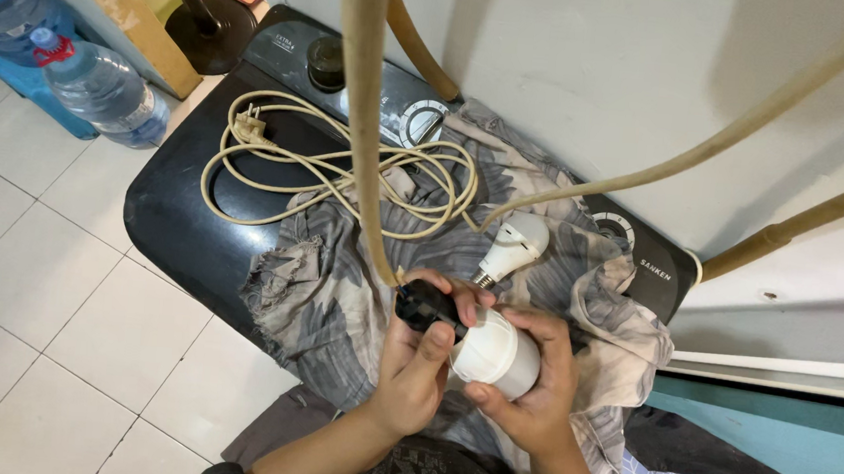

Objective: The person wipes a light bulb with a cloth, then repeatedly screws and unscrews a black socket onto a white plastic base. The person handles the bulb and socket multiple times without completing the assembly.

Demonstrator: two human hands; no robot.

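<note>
My left hand (414,362) grips a black lamp socket (427,306) that hangs on a beige cord (363,122). My right hand (536,386) wraps around a white bulb (493,353) whose base meets the socket. A second white bulb (514,246) lies just behind my hands on a grey patterned cloth (337,301). Both hands sit over the front edge of that cloth.
The cloth covers a black appliance top (173,217) with a coiled beige power cable and plug (249,133). More beige cords (752,123) run across the white wall. A water bottle (103,87) lies on the tiled floor at left. A teal surface (778,436) is at right.
</note>
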